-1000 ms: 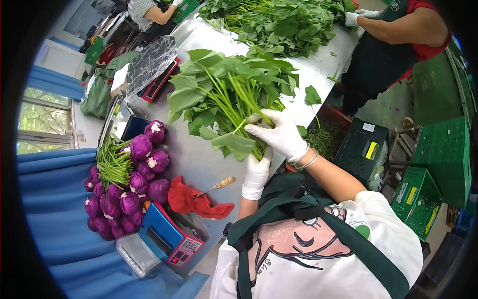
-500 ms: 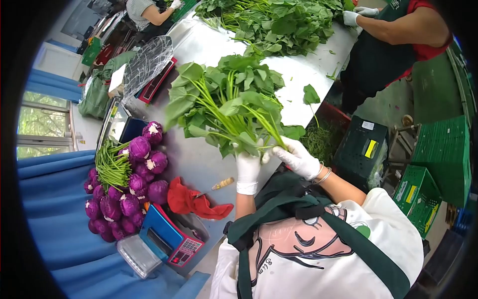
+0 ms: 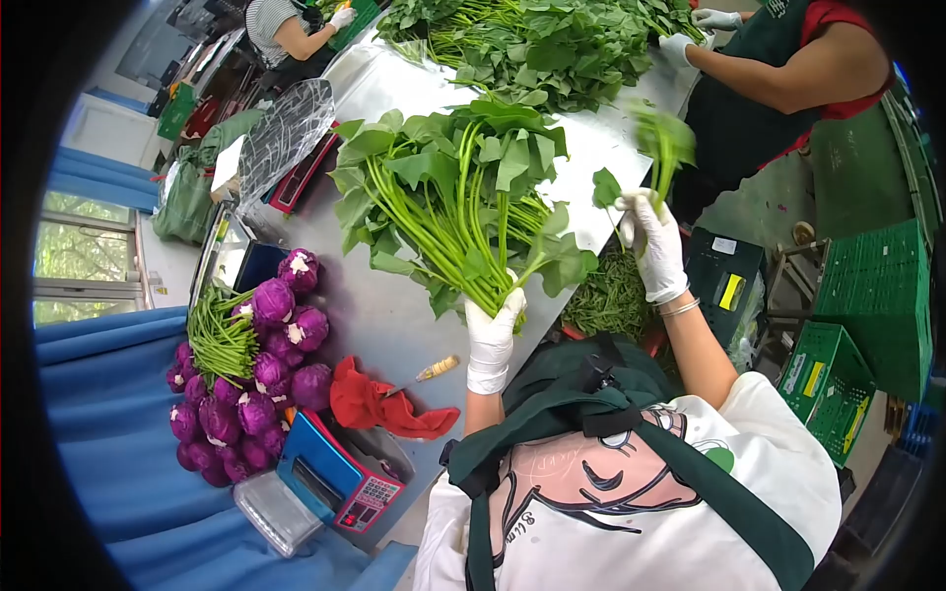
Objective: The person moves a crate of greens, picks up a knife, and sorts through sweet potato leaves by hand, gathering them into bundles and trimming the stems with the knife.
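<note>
A full bunch of leafy greens (image 3: pixel 448 212) with long pale-green stems is gripped near its stem ends by my gloved left hand (image 3: pixel 491 340), its leaves fanning out over the metal table. To the right, my gloved right hand (image 3: pixel 655 251) is closed on a small leafy sprig (image 3: pixel 665 148), smeared by motion and raised beyond the table edge. Close by that hand, a single leaf (image 3: pixel 606 187) with a thin stem lies at the table's edge. Below it, a container of loose green trimmings (image 3: pixel 613 295) shows partly between my arms.
Purple cabbages (image 3: pixel 271 300) and cut green stems (image 3: pixel 219 335) are at left, beside a blue-and-red scale (image 3: pixel 340 473). A red cloth (image 3: pixel 379 399) and wooden-handled knife (image 3: pixel 437 368) lie nearby. A co-worker (image 3: pixel 788 89) handles a large heap of greens (image 3: pixel 552 49). Green crates (image 3: pixel 872 295) stand right.
My right hand has moved away from the bunch, up and to the right, with a small sprig in it. My left hand keeps the bunch, whose stems now show more. The co-worker's hands have shifted.
</note>
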{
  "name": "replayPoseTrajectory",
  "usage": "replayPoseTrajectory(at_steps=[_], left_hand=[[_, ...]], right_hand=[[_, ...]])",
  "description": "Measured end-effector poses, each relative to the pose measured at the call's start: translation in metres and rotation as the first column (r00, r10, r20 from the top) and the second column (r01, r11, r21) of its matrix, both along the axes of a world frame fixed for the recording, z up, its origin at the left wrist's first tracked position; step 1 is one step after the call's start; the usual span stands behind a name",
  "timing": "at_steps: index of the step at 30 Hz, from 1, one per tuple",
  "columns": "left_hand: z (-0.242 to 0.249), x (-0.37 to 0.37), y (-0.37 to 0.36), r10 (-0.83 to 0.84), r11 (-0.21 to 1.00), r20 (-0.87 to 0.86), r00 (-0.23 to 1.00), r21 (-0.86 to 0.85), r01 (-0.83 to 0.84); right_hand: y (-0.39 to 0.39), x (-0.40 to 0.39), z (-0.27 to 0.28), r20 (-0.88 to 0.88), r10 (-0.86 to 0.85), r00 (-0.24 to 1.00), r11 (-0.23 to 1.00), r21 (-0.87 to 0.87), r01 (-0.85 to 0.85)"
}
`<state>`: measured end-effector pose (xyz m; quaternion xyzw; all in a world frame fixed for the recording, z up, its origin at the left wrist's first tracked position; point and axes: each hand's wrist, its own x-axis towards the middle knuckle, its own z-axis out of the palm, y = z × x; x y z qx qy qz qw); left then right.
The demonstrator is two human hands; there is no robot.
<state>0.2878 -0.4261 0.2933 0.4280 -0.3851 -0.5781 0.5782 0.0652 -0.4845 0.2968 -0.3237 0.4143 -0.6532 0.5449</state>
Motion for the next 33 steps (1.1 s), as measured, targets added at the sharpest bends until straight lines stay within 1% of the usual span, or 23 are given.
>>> replayPoseTrajectory(at_steps=[1,3,5,7,9,10,11,12,13,14,15,17,18,19,20,21,22,23,25,26,29,30,33], left_hand=[[0.0,-0.001,0.001,0.004,1.0,-0.025,1.0,0.002,-0.004],[0.0,-0.001,0.001,-0.044,0.999,0.015,0.999,-0.006,0.044],[0.0,-0.002,0.001,-0.069,0.998,0.029,0.997,0.002,0.069],[0.006,-0.004,0.0,-0.07,0.997,0.018,0.997,0.029,0.07],[0.019,-0.008,-0.002,0.076,0.997,-0.267,0.961,0.053,-0.065],[0.023,-0.009,-0.005,0.153,0.988,-0.401,0.903,0.078,-0.133],[0.017,-0.005,-0.009,0.081,0.996,-0.624,0.777,0.077,-0.042],[0.012,0.001,-0.013,0.017,0.997,-0.804,0.595,0.055,0.045],[0.01,0.006,-0.015,-0.035,0.992,-0.928,0.371,0.011,0.123],[0.008,0.002,-0.013,0.0,0.992,-0.939,0.345,0.042,0.116],[0.007,0.002,-0.013,-0.034,0.991,-0.945,0.325,0.011,0.133],[0.001,0.002,-0.01,-0.096,0.984,-0.955,0.28,-0.048,0.174],[-0.001,0.004,-0.008,-0.084,0.986,-0.949,0.304,-0.035,0.165],[-0.002,0.006,-0.006,-0.08,0.986,-0.919,0.385,-0.016,0.166],[-0.004,0.008,-0.004,-0.076,0.986,-0.882,0.464,0.002,0.164],[-0.005,0.009,-0.001,-0.07,0.987,-0.838,0.541,0.02,0.159],[-0.01,0.01,0.001,-0.078,0.986,-0.784,0.616,0.03,0.164],[-0.014,0.01,0.004,-0.028,0.991,-0.682,0.731,0.079,0.111],[-0.013,0.004,0.01,0.085,0.987,-0.428,0.9,0.157,-0.019],[-0.01,-0.004,0.013,0.189,0.979,-0.394,0.899,0.145,-0.142],[-0.008,-0.001,0.019,0.219,0.971,-0.283,0.934,0.161,-0.179],[-0.009,0.002,0.024,0.266,0.952,-0.242,0.933,0.22,-0.214],[-0.008,0.0,0.032,0.335,0.931,-0.06,0.94,0.172,-0.321]], right_hand=[[0.0,0.004,0.01,0.005,0.092,0.996,0.995,0.025,-0.092],[-0.001,0.009,0.028,0.004,0.248,0.969,0.968,0.035,-0.248],[-0.005,0.022,0.04,-0.104,0.293,0.951,0.954,0.094,-0.284],[-0.004,0.04,0.048,-0.247,0.324,0.913,0.945,0.04,-0.325],[-0.001,0.045,0.031,-0.143,0.281,0.949,0.96,0.056,-0.276],[0.0,0.046,0.028,-0.044,0.23,0.972,0.971,0.07,-0.227],[0.001,0.048,0.026,0.054,0.178,0.983,0.979,0.089,-0.182],[0.0,0.045,0.021,-0.005,0.211,0.978,0.974,0.083,-0.21],[0.002,0.047,0.018,-0.064,0.246,0.967,0.965,0.113,-0.238],[0.005,0.05,0.016,-0.122,0.279,0.953,0.955,0.139,-0.262],[0.007,0.053,0.016,-0.18,0.31,0.934,0.945,0.164,-0.282],[0.009,0.055,0.022,-0.193,0.403,0.895,0.913,0.16,-0.376],[0.009,0.059,0.026,-0.184,0.449,0.874,0.891,0.168,-0.422],[0.009,0.062,0.03,-0.172,0.495,0.851,0.866,0.176,-0.468],[0.008,0.063,0.034,-0.226,0.581,0.782,0.813,0.212,-0.542],[0.004,0.07,0.028,-0.356,0.545,0.759,0.83,0.098,-0.549],[0.004,0.077,0.023,-0.369,0.531,0.763,0.834,0.066,-0.548],[0.003,0.082,0.021,-0.383,0.517,0.765,0.835,0.033,-0.549],[0.009,0.087,0.035,-0.184,0.702,0.688,0.711,0.23,-0.664],[0.009,0.09,0.039,-0.465,0.624,0.628,0.772,0.245,-0.586],[0.013,0.096,0.025,-0.621,0.433,0.654,0.847,0.032,-0.53],[0.013,0.097,0.021,-0.638,0.414,0.65,0.841,-0.005,-0.54],[0.023,0.103,0.007,-0.79,0.264,0.553,0.878,-0.041,-0.477]])
